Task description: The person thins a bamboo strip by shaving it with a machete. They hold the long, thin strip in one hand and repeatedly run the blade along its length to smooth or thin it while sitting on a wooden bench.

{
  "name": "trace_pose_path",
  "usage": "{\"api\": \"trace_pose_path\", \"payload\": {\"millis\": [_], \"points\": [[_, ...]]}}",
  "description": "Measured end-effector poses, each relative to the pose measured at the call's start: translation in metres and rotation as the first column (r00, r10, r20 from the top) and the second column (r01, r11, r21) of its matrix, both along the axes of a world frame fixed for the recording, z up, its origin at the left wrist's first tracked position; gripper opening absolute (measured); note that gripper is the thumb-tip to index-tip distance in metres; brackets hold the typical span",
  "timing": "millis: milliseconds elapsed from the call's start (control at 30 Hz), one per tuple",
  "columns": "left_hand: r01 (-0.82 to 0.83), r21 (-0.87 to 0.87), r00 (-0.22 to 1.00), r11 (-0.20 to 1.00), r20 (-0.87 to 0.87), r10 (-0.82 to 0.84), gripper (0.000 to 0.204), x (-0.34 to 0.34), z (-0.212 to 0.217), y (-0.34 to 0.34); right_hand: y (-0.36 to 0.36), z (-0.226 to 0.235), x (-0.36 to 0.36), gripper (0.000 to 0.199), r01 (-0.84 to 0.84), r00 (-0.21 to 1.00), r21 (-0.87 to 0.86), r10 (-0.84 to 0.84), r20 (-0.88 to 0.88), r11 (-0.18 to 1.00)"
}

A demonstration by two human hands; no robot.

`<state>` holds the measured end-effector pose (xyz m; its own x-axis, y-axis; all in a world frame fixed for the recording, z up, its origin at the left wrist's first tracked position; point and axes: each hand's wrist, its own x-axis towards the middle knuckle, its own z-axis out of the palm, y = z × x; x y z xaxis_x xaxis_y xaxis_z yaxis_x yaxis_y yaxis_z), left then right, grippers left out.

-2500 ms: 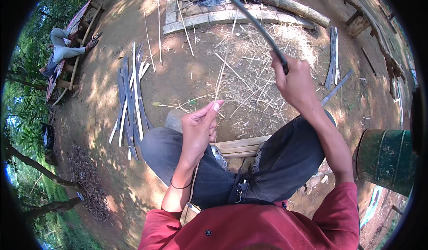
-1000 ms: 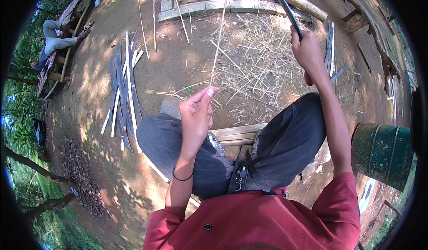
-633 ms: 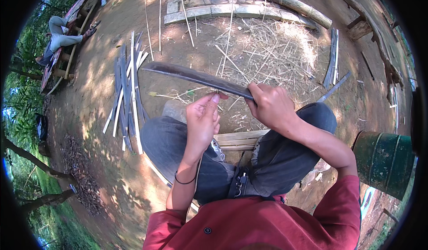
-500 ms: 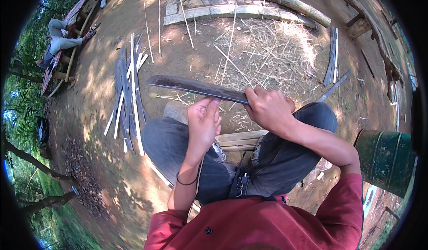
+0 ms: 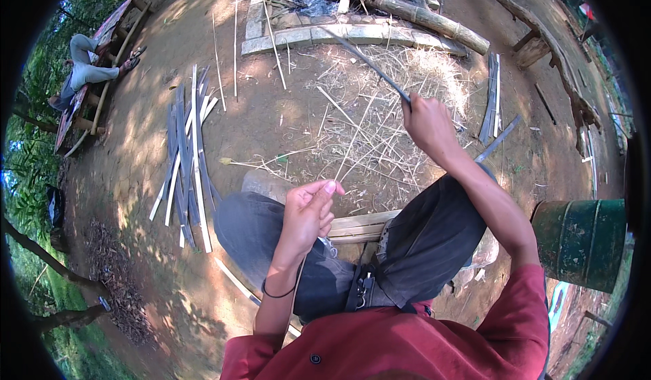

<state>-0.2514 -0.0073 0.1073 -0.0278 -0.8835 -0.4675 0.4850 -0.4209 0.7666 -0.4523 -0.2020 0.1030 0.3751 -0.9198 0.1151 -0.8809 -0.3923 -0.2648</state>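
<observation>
A: What does the right hand [image 5: 428, 124] hold?

B: It is closed around the handle of a long dark blade [image 5: 369, 65]. The blade goes up and to the far left from the fist, over the dry straw-like shavings [image 5: 400, 109] on the ground. The arm is stretched out far from the body, above the right knee.

A: And the left hand [image 5: 306, 216]?

B: It is raised in front of the person, above the left knee [image 5: 254, 227]. The fingers are bent together and the thumb presses against the forefinger, so it pinches a very thin pale strip [image 5: 352, 151]. This strip goes from the fingertips up toward the far right, in the direction of the blade. I cannot tell if the strip touches the blade, it is too thin.

A: So the two hands are apart?

B: Yes, well apart. The blade hand is farther and to the right, the pinching hand is nearer and more left.

A: What lies around?

B: On the left, on the bare earth, a bundle of flat grey and pale slats [image 5: 186, 156] lies side by side. Between the knees there is a pale wooden block [image 5: 359, 225]. On the right stands a green metal drum [image 5: 583, 241]. Far away there is a thick bamboo pole [image 5: 427, 19] beside ash. At the far left a person lies on a bench [image 5: 88, 75]. The person who works wears a red shirt [image 5: 407, 343] and dark trousers.
</observation>
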Motion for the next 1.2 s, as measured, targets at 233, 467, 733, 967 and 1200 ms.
{"api": "trace_pose_path", "payload": {"millis": [233, 467, 733, 967, 1200], "points": [[-0.023, -0.025, 1.0, 0.999, 0.008, 0.023, 0.025, -0.003, -0.002, -0.001, -0.03, 0.013, -0.012, 0.049, 0.075, 0.811, 0.427, -0.305, 0.5, 0.901], [0.08, -0.025, 0.997, 0.996, 0.024, -0.079, 0.026, -0.011, -0.002, 0.002, -0.013, 0.049, 0.017, 0.033, -0.278, 0.492, 0.716, -0.545, 0.679, 0.641], [0.241, -0.059, 0.968, 0.969, -0.063, -0.245, 0.03, -0.015, 0.006, -0.001, -0.012, 0.051, 0.013, 0.023, -0.371, 0.43, 0.706, -0.562, 0.706, 0.603], [0.205, -0.166, 0.975, 0.965, -0.057, -0.217, 0.03, -0.017, 0.044, -0.044, 0.0, 0.065, 0.017, 0.02, -0.654, 0.359, 0.718, -0.738, 0.571, 0.238], [0.12, -0.217, 0.988, 0.969, -0.073, -0.139, 0.029, -0.029, 0.063, -0.064, 0.014, 0.07, 0.018, 0.021, -0.751, 0.36, 0.65, -0.752, 0.551, 0.116]]}}
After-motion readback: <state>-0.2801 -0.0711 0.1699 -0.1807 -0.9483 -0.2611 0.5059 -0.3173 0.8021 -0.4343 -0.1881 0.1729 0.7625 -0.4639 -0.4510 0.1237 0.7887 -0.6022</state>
